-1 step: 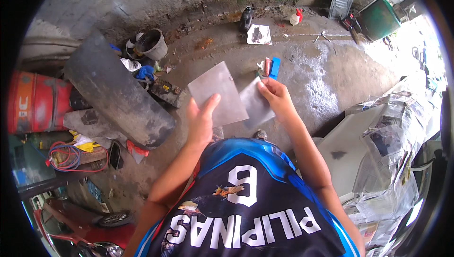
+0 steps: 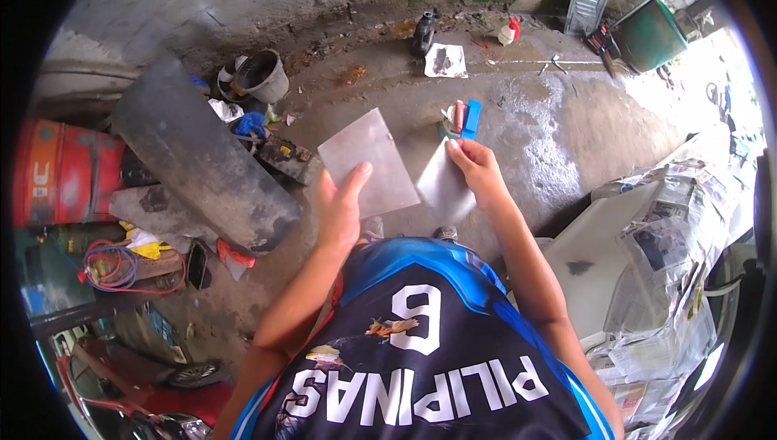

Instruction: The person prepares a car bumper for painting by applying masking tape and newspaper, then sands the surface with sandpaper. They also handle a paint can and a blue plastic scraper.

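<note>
We've a red drum (image 2: 69, 173) at nine o'clock, our left hand (image 2: 336, 212) gripping a flat grey square (image 2: 376, 144) near the dial's centre, a pale sheet (image 2: 441, 181) at its three o'clock pinched by our right hand (image 2: 481, 171), green tub (image 2: 651, 37) at two!

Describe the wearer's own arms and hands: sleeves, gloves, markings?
Forearms bare, no sleeves showing. Left grip and right grip ungloved; no watch, cables or wristband visible. Worn on the torso: black jersey with white lettering and a numeral, a blue hem, blue-and-white side trim and some red edging.
</note>
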A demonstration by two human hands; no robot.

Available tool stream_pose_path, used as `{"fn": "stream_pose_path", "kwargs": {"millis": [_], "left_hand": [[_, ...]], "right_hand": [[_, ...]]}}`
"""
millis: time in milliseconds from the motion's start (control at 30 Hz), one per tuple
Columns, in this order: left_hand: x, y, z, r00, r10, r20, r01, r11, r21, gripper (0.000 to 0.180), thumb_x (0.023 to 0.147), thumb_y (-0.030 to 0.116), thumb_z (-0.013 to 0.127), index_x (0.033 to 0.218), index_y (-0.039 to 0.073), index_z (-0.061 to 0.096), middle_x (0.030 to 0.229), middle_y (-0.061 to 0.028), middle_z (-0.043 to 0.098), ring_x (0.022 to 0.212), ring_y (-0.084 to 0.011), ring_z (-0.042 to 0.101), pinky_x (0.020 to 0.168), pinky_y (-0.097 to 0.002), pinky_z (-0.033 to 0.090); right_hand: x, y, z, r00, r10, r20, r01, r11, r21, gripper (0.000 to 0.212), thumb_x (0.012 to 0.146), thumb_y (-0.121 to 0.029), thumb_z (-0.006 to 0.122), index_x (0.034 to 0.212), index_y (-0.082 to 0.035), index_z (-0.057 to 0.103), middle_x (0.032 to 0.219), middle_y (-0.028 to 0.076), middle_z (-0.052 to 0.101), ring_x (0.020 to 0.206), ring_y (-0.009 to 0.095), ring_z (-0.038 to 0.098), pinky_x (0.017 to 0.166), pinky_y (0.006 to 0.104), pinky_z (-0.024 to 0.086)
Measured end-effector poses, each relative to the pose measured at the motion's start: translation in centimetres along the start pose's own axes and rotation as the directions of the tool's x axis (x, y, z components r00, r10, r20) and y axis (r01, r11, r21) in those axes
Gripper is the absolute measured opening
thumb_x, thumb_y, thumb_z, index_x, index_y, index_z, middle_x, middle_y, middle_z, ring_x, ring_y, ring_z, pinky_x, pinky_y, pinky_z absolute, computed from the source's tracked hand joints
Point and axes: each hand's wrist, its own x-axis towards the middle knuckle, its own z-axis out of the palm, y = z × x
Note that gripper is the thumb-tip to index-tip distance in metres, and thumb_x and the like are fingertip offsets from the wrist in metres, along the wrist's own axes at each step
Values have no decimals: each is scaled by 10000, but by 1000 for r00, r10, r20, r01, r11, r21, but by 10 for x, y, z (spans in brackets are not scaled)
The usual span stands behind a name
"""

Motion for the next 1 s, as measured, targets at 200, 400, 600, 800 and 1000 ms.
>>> {"fn": "stream_pose_path", "kwargs": {"millis": [200, 400, 600, 800, 1000], "left_hand": [[24, -20, -30, 999, 0, -44, 11, 966, 257, 262, 901, 42, 697, 1142, -3, 604, 1085, -55, 666, 952, -122, 622, 866, -294, 499], [12, -25, -59, 998, -50, 23, 46, 990, 137, 318, 896, 77, 702, 1184, -11, 602, 1109, -72, 669, 984, -137, 634, 888, -296, 498], [-10, -17, -94, 989, -82, -126, 100, 985, 141, 325, 883, 69, 713, 1180, -20, 615, 1111, -81, 679, 989, -133, 635, 889, -295, 500], [-9, -21, -117, 958, -16, -286, 16, 1000, -1, 332, 922, 108, 698, 1220, 1, 599, 1162, -70, 659, 1052, -131, 604, 918, -301, 474], [-5, -29, -110, 976, -94, -199, 108, 992, 58, 335, 948, 161, 697, 1233, 26, 584, 1185, -65, 651, 1077, -139, 602, 933, -309, 473]], "right_hand": [[19, 16, 28, 963, 136, 232, -98, 981, -169, 358, 984, -376, 651, 1000, -31, 746, 727, -25, 642, 623, 68, 552, 580, 262, 442], [54, 12, 76, 884, 194, 426, -103, 968, -227, 294, 893, -336, 765, 940, -47, 795, 838, 29, 734, 725, 96, 601, 676, 278, 496], [109, 5, 110, 904, 7, 427, 157, 924, -348, 254, 890, -284, 748, 945, -40, 795, 858, 41, 745, 755, 103, 611, 696, 265, 496], [79, 11, 129, 899, -7, 438, 149, 946, -289, 325, 908, -318, 737, 1034, -22, 777, 876, 75, 747, 735, 133, 618, 696, 300, 508], [45, 17, 150, 872, 107, 477, 10, 972, -236, 381, 900, -356, 762, 921, 24, 760, 743, 33, 683, 651, 84, 559, 587, 309, 470]]}}
